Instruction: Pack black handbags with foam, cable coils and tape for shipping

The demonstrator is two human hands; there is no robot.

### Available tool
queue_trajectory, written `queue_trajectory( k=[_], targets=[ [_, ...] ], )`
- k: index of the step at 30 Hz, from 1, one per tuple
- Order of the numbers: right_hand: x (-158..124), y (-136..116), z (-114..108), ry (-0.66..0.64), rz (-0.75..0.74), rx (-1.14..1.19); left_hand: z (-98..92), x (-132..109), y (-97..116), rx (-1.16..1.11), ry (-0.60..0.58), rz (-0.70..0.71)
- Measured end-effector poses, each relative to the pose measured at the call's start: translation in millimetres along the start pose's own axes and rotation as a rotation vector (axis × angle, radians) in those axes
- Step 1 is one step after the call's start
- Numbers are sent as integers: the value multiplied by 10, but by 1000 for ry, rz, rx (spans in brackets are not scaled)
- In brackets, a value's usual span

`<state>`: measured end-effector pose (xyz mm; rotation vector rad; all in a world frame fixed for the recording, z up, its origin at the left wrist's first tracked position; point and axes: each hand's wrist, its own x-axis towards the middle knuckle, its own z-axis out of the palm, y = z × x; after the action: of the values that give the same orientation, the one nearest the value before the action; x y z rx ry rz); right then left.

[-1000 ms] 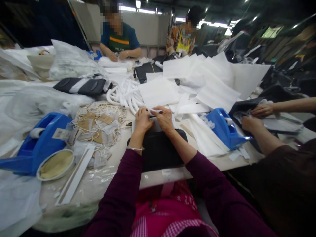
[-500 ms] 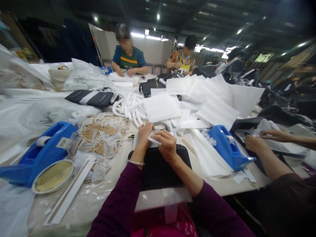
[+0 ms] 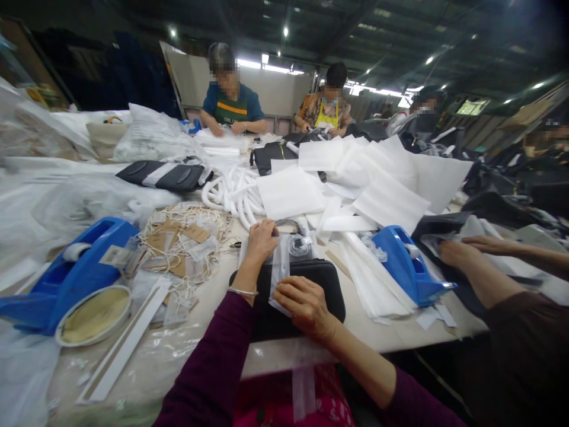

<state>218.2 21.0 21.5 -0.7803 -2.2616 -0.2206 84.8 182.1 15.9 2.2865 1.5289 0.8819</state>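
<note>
A flat black case or bag (image 3: pixel 329 283) lies on the table in front of me. A translucent white plastic strip (image 3: pixel 280 265) runs lengthwise over its left-middle part, between my hands. My left hand (image 3: pixel 261 242) has its fingers closed at the strip's far end, beyond the case. Over the case, my right hand (image 3: pixel 306 301) pinches the strip's near end. Just past the case, to the right of my left hand, sits a coiled clear strap or tube (image 3: pixel 299 244) on white wrapping. Another strip of clear film (image 3: pixel 304 391) hangs at the table's front edge.
Blue tape dispensers (image 3: pixel 84 270) (image 3: pixel 402 261) stand left and right. Corded tags (image 3: pixel 191 237) and a round tub (image 3: pixel 94 317) lie left; white foam sheets (image 3: pixel 291 193) are piled ahead. A co-worker's hands (image 3: pixel 466 261) handle a black bag at right. Two people sit opposite.
My right hand has come down toward me and to the right, drawing the strip out across the case. My left hand has stayed at the far end. The coil now shows.
</note>
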Motion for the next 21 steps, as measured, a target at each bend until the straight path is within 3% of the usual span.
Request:
queue_trajectory(
  k=[9,15,18,21],
  targets=[
    [-182,-71,37,-78,57,-45,66,-24,7,26,66,33],
    [-263,-152,48,-51,123,-27,-83,-52,88,-35,166,57],
    [-277,-150,69,-44,133,-22,-138,-164,123,-68,78,212],
    [-287,-131,79,-18,117,-15,-102,-331,139,61,-47,323]
  ],
)
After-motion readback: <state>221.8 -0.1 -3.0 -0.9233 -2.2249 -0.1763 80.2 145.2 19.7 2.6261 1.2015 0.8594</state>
